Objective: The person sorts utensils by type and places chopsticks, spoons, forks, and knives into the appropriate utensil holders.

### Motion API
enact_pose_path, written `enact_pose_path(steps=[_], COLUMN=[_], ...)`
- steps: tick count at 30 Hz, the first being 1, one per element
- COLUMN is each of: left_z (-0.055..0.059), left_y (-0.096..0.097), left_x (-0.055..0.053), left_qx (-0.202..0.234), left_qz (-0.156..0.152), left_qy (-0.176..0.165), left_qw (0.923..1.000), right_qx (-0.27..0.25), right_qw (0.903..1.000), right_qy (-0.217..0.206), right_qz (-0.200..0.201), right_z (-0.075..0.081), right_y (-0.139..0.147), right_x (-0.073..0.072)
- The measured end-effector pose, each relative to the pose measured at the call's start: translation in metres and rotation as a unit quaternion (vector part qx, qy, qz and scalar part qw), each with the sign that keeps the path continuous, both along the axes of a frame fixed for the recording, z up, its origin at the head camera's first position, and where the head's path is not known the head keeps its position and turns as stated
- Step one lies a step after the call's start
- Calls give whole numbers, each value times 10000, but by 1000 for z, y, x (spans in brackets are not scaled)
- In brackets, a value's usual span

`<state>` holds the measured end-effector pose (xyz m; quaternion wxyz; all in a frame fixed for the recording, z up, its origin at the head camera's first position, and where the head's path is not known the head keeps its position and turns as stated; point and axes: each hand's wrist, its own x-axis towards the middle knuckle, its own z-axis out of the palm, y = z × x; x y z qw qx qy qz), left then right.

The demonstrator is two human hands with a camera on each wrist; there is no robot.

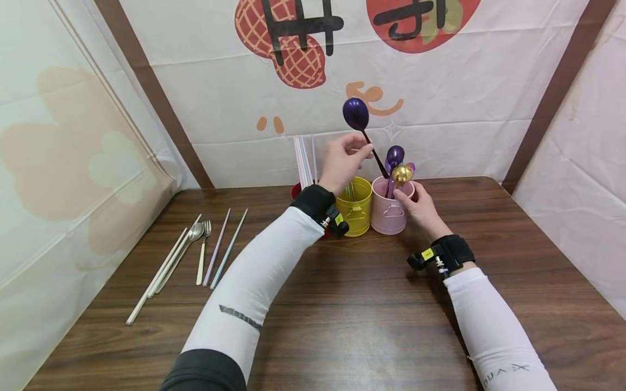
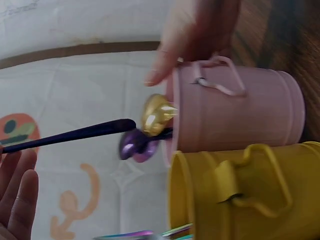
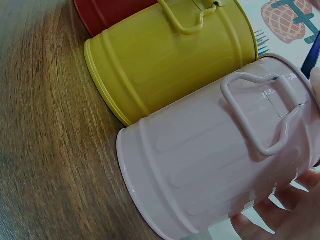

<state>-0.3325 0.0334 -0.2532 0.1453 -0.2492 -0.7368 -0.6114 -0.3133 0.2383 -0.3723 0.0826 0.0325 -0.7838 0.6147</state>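
My left hand [image 1: 342, 160] pinches a dark purple spoon [image 1: 356, 114] by its handle, bowl upward. The handle's lower end is just above the mouth of a pink bucket [image 1: 388, 214], as the left wrist view shows. In that bucket stand a gold spoon [image 1: 402, 174] and purple spoons [image 1: 395, 156], bowls up. My right hand [image 1: 420, 209] grips the pink bucket at its right side, with the thumb by the rim. In the right wrist view its fingers [image 3: 272, 212] lie along the bucket's wall.
A yellow bucket [image 1: 356, 209] with thin shiny handles stands left of the pink one. Beyond it is a red bucket [image 3: 111, 11] with pale chopsticks [image 1: 302, 160]. Chopsticks [image 1: 230, 247], a silver spoon [image 1: 195, 232] and a fork [image 1: 204, 244] lie on the table's left.
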Motion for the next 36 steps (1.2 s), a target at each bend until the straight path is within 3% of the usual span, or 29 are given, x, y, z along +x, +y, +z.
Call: enact_pose_path(steps=[6, 10, 16, 19, 24, 30, 36], left_z=[-18, -29, -39, -42, -43, -37, -27], left_y=[10, 10, 11, 11, 11, 5, -14], left_x=[-7, -9, -10, -11, -12, -8, 11], left_qx=[-982, -1899, -2851, -3141, -3267, -3550, -3909], left_qz=[62, 153, 405, 496, 547, 292, -454], left_qy=[-408, -691, -703, -739, -795, -827, -803], left_qw=[9943, 9793, 9550, 9452, 9402, 9307, 9158], right_qx=[14, 120, 173, 157, 128, 150, 129], right_qw=[10000, 9999, 9998, 9999, 9999, 9999, 9999], right_qy=[-9, 27, 59, 61, 58, 44, 95], right_qz=[-8, 14, 36, 28, 17, -13, -49], right_z=[0, 0, 1, 1, 1, 0, -2], right_y=[0, -1, -1, -1, -2, -2, -3], right_x=[-1, -1, -1, 0, 1, 1, 1])
